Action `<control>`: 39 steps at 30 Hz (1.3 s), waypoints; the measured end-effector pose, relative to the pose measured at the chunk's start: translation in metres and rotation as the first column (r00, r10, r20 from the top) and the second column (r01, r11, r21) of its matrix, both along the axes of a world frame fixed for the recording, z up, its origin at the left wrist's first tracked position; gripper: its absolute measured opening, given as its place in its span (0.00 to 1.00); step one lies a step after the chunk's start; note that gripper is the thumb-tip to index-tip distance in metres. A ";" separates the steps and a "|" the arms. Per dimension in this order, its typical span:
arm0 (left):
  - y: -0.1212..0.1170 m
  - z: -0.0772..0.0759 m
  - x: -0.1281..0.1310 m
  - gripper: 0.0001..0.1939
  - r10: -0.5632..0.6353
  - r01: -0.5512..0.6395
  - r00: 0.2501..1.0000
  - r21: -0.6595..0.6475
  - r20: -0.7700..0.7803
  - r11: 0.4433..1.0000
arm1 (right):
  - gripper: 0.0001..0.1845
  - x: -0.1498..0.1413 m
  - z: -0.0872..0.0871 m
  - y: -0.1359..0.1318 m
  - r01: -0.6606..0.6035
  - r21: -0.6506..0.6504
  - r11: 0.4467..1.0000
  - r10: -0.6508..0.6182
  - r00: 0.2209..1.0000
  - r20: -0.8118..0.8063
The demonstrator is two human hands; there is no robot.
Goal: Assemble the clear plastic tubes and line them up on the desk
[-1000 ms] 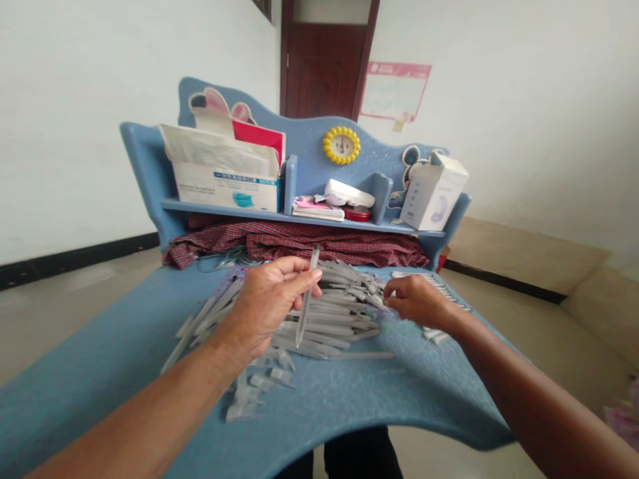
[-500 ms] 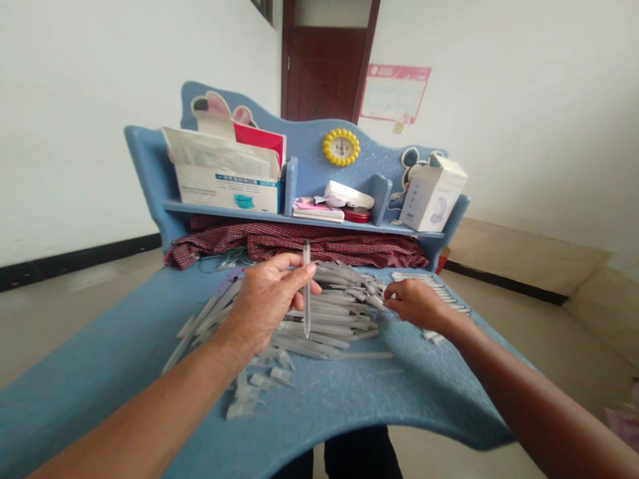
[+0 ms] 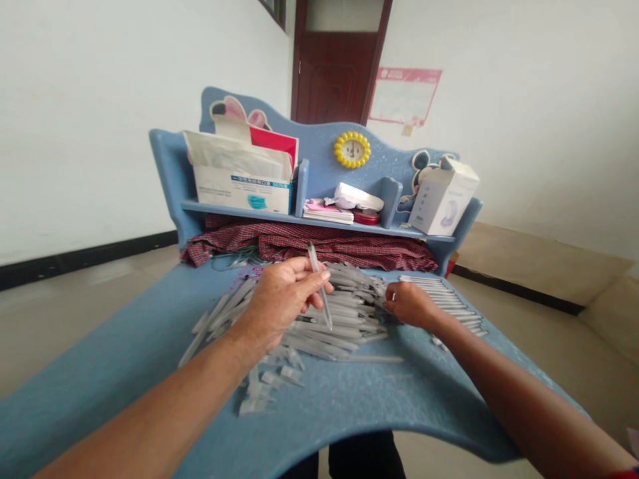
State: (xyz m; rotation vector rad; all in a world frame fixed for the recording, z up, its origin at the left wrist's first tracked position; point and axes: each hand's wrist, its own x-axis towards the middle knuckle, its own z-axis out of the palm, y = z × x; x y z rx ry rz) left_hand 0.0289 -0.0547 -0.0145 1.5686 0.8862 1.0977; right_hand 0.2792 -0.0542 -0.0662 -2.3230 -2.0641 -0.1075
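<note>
Slantwise, a clear plastic tube (image 3: 323, 299) sits gripped in the left hand (image 3: 282, 303) above the loose pile (image 3: 349, 326)

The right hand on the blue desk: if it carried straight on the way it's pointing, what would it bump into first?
The right hand would meet the heap of slender clear plastic tubes first; its fingertips seem already at the heap's edge, though depth is hard to judge here.

light: bright, even, source unseen | shadows: faint, soft beneath the translucent plastic tubes (image 3: 334, 326) on the blue desk (image 3: 344, 406) | focus: slightly soft throughout | distortion: wide-angle bowing along the desk's near edge
</note>
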 end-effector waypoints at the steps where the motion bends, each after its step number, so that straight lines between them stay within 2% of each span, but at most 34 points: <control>1: 0.000 0.000 0.000 0.08 -0.003 0.003 1.000 0.002 -0.006 1.000 | 0.09 0.000 0.000 0.001 -0.008 0.001 1.000 0.008 1.000 -0.003; 7: 0.000 -0.003 0.000 0.08 -0.003 0.003 0.999 0.010 -0.033 1.000 | 0.10 0.001 0.001 -0.002 -0.065 0.031 0.997 0.066 0.998 -0.019; 13: 0.004 -0.006 0.000 0.08 -0.025 0.026 0.998 -0.017 0.051 1.000 | 0.10 -0.008 0.012 -0.027 -0.111 0.109 0.988 0.116 0.993 -0.037; 16: 0.005 -0.007 0.001 0.08 -0.022 0.027 0.994 -0.047 0.107 0.999 | 0.08 -0.021 0.016 -0.044 -0.183 0.167 0.969 0.211 0.963 -0.170; 18: 0.004 -0.008 0.003 0.08 -0.029 0.037 0.990 -0.061 0.135 0.997 | 0.07 -0.031 0.017 -0.054 -0.219 0.210 0.953 0.283 0.891 -0.355; 21: 0.001 -0.008 0.004 0.09 -0.045 0.059 0.983 -0.075 0.175 0.995 | 0.04 -0.046 0.014 -0.064 -0.250 0.231 0.940 0.340 0.704 -0.623; 24: 0.000 -0.008 0.005 0.09 -0.068 0.087 0.977 -0.085 0.204 0.993 | 0.03 -0.058 0.009 -0.070 -0.259 0.221 0.940 0.326 0.498 -0.803; 26: -0.001 -0.009 0.005 0.09 -0.078 0.099 0.974 -0.088 0.215 0.991 | 0.03 -0.064 0.007 -0.071 -0.242 0.201 0.949 0.287 0.404 -0.869; 29: -0.001 -0.008 0.005 0.08 -0.078 0.100 0.972 -0.088 0.223 0.991 | 0.02 -0.067 0.006 -0.072 -0.212 0.185 0.960 0.250 0.344 -0.905; 39: -0.002 -0.009 0.005 0.08 -0.097 0.120 0.975 -0.106 0.201 0.987 | 0.07 -0.075 0.009 -0.070 -0.153 0.203 0.967 0.240 0.281 -0.929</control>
